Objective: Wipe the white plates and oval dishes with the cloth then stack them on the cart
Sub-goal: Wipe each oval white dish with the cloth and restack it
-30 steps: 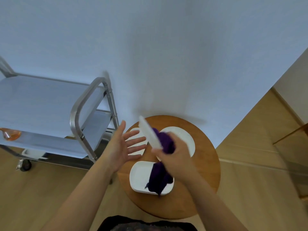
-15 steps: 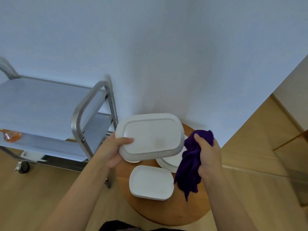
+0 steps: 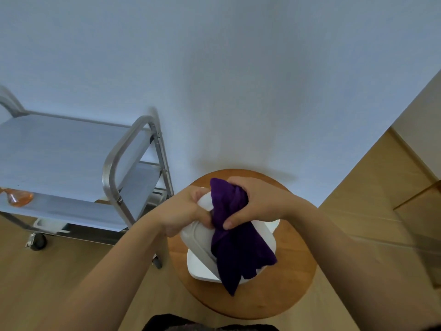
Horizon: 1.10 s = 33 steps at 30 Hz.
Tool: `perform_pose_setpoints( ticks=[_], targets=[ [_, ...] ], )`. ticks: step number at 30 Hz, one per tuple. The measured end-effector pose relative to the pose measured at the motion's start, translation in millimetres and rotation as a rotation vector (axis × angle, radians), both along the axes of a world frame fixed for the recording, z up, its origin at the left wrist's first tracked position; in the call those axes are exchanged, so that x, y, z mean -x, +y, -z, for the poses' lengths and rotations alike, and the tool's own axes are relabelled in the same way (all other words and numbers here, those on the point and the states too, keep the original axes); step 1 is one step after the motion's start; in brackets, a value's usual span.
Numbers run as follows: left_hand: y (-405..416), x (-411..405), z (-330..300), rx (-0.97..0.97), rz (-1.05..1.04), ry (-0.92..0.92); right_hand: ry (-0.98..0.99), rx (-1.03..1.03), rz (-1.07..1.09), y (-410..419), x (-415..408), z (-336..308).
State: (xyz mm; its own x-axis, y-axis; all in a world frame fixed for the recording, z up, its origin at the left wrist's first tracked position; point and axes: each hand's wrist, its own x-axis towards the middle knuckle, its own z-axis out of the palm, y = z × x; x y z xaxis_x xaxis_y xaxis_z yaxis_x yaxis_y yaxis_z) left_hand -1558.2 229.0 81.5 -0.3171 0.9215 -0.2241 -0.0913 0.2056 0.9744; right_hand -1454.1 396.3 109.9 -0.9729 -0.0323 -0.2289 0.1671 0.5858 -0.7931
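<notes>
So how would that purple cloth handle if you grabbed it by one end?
Probably floppy: the purple cloth bunches in the right hand and its loose end hangs in folds over the white dish that the left hand holds. It looks light and soft, so it should drape, not keep shape.

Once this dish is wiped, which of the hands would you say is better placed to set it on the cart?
Left, probably. The left hand already grips the white dish and is nearer the cart; the right hand holds the purple cloth.
</notes>
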Motion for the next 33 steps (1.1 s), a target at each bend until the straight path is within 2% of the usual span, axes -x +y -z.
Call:
perform_pose_setpoints(
  ticks=[4,9,14,17,21,24,27,31,33],
  targets=[
    [-4.2,0.9,-6.7,-0.059,-0.009,-0.017,0.033,0.164,-0.006,7.8,0.1,4.0],
    [-18.4,22.9,-11.0,-0.174,-0.156,-0.113,0.003,0.298,-0.008,28.3,-12.0,7.7],
    [-19.7,24.6,-12.0,-0.273,-0.262,-0.179,0.071,0.419,0.105,43.8,-23.1,18.6],
    [-17.7,23.9,-10.5,-0.336,-0.378,-0.243,0.163,0.560,0.251,49.9,-29.5,29.1],
    [-5.4,14.8,-10.1,-0.401,-0.532,-0.305,0.328,0.898,0.476,41.3,-27.8,40.1],
    [7.9,5.1,-3.3,-0.428,-0.676,-0.427,0.446,1.152,0.691,24.5,-20.3,45.9],
    [21.3,-8.8,9.1,-0.451,-0.823,-0.509,0.547,1.278,0.863,9.6,-14.5,49.2],
    [38.8,-24.9,27.0,-0.377,-0.849,-0.490,0.455,1.393,1.076,-8.7,-9.2,60.5],
    [34.9,-22.2,27.4,-0.321,-0.743,-0.453,0.363,1.395,1.121,-2.7,-13.7,59.9]
  ],
)
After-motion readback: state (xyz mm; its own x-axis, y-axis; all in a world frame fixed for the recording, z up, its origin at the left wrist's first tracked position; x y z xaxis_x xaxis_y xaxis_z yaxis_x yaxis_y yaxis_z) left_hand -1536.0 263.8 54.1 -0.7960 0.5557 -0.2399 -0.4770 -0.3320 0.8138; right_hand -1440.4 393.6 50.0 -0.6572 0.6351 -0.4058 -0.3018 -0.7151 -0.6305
